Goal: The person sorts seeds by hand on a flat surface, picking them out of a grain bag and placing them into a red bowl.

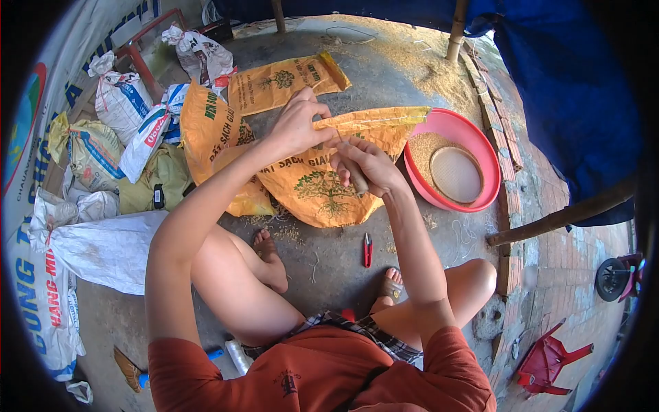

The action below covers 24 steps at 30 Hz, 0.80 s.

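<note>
An orange printed sack [384, 130] hangs upright in front of me, bulging below, with its top edge folded flat. My left hand [300, 125] pinches the left end of that edge. Just right of it, my right hand [367, 167] is closed around a wooden-handled awl [355, 176], whose thin shaft points up at the sack's edge. Whether the tip pierces the sack is too small to tell. Red thread snips [368, 250] lie on the floor between my feet.
Another orange sack [204, 130] leans at the left, and one lies flat behind [292, 82]. A pink basin [491, 158] at the right holds grain and a round sieve [456, 175]. Tied white sacks [123, 99] crowd the left side. A bamboo pole [563, 213] juts in at the right.
</note>
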Each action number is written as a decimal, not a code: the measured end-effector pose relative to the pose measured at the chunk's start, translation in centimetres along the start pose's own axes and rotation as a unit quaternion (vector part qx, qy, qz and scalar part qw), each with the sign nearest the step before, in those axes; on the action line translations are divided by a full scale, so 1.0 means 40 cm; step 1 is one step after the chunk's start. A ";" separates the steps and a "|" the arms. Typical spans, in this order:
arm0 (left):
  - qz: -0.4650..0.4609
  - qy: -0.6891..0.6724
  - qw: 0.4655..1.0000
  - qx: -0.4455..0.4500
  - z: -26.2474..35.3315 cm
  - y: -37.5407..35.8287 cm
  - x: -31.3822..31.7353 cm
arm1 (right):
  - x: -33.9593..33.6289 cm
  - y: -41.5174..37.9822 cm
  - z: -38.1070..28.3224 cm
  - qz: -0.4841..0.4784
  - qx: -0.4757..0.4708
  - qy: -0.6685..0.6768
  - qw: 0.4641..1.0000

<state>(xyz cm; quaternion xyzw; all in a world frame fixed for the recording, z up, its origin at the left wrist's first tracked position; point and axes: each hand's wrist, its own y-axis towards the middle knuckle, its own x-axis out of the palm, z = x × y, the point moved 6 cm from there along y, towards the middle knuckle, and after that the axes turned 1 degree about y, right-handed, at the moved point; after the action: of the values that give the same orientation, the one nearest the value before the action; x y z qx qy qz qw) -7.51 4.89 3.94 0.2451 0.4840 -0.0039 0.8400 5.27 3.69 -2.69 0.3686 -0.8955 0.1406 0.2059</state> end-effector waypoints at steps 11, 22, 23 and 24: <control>0.088 0.046 0.995 0.014 -0.001 0.045 0.015 | 0.018 0.024 0.019 -0.045 0.043 0.479 0.875; 0.049 -0.013 0.999 0.013 -0.035 0.073 0.023 | -0.023 0.004 -0.006 0.154 -0.148 -0.292 0.932; 0.048 -0.014 0.999 0.013 -0.035 0.071 0.027 | -0.019 -0.001 -0.004 0.151 -0.138 -0.281 0.938; 0.042 -0.013 0.999 0.018 -0.033 0.069 0.030 | -0.014 -0.005 -0.003 0.149 -0.128 -0.270 0.943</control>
<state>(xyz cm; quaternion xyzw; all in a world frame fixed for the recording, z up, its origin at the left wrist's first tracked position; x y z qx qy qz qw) -7.28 8.16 3.53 0.2802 0.4625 0.0195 0.8410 5.82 3.93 -2.84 0.2258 -0.9726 -0.0510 -0.0209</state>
